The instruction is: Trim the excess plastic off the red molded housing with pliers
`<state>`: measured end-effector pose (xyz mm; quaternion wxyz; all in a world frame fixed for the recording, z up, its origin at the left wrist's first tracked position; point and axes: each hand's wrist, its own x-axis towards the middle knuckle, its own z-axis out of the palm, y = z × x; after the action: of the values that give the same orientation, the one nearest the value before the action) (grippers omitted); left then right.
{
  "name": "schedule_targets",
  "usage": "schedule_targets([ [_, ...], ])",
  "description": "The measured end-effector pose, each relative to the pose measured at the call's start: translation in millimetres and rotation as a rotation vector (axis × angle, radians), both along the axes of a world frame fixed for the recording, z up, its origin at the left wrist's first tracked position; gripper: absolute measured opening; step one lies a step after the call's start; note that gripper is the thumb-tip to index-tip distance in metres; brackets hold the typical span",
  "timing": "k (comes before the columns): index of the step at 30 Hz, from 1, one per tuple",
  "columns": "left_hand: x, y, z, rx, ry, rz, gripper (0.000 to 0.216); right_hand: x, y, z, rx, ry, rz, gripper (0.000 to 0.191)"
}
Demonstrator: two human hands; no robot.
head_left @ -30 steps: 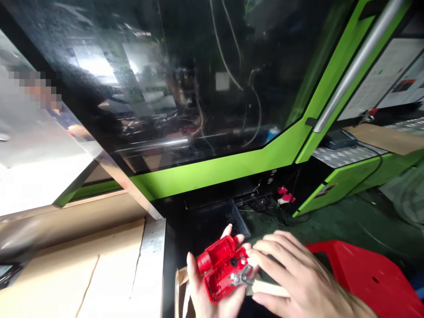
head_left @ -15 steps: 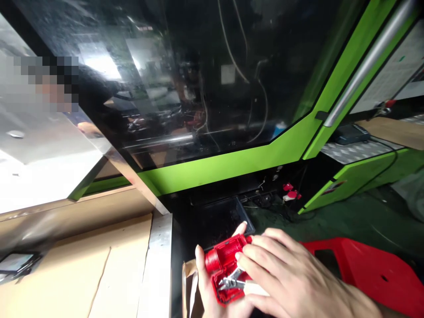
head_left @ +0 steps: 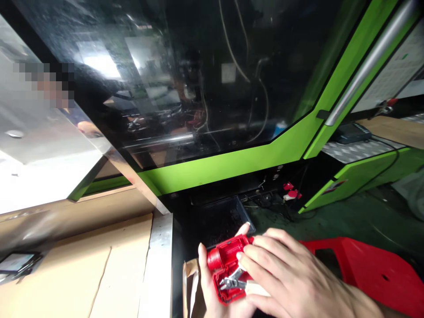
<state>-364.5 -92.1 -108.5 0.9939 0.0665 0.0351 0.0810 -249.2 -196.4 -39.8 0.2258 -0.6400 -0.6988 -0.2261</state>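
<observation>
My left hand point(head_left: 212, 289) cradles a red plastic moulded part point(head_left: 227, 265) from below and from the left, thumb along its left side. My right hand point(head_left: 291, 278) lies over the part's right half and grips small metal cutters point(head_left: 232, 281) with a pale handle. The cutter jaws rest against the part's lower inner edge. Both hands sit at the bottom centre of the view, in front of a green and black machine.
A green-framed machine point(head_left: 232, 165) with a dark window fills the top, a steel handle bar point(head_left: 367, 64) at right. A black tray point(head_left: 220, 216) sits below it. Cardboard-covered table point(head_left: 82, 260) at left, red plastic stool point(head_left: 374, 269) at right, brown paper bag point(head_left: 190, 282) below my hands.
The view shifted slightly. My right hand slid further over the red part, and the cutter jaws moved lower and left along its edge.
</observation>
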Motion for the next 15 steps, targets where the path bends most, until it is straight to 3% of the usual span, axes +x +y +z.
schedule_targets([
  [6, 4, -6, -2.5, -0.011, -0.052, -0.077, 0.081, 2, 0, 4.0, -0.020, -0.011, 0.036, 0.028],
  [11, 9, -14, -5.3, -0.173, -0.028, -0.059, 0.082, 5, -6, 2.9, -0.046, 0.088, 0.104, 0.028],
  [15, 11, -16, -4.7, -0.152, 0.032, 0.041, 0.078, 11, -20, -5.2, -0.137, 0.165, 0.052, 0.007],
])
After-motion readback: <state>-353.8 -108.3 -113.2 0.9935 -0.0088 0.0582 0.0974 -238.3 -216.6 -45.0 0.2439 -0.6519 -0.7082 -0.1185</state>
